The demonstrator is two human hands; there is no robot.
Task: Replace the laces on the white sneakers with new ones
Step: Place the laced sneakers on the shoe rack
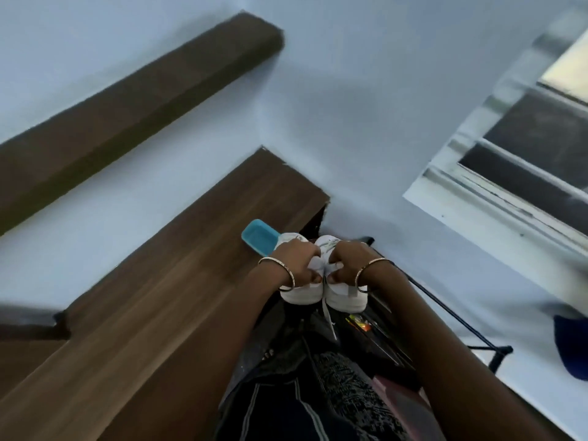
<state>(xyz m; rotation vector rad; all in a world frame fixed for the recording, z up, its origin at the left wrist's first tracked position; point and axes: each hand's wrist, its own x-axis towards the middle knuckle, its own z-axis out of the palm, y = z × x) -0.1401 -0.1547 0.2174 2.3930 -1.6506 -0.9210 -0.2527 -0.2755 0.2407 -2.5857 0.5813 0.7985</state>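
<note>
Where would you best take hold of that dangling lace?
Pinch the lace on its free stretch hanging below the sneakers, coming in from underneath, on the person's side. There it dangles clear; higher up, the left hand and right hand grip the sneakers and cover it.

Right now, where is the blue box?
Head view: the blue box lies left of centre on the wooden top, just beyond the left sneaker and left hand.
</note>
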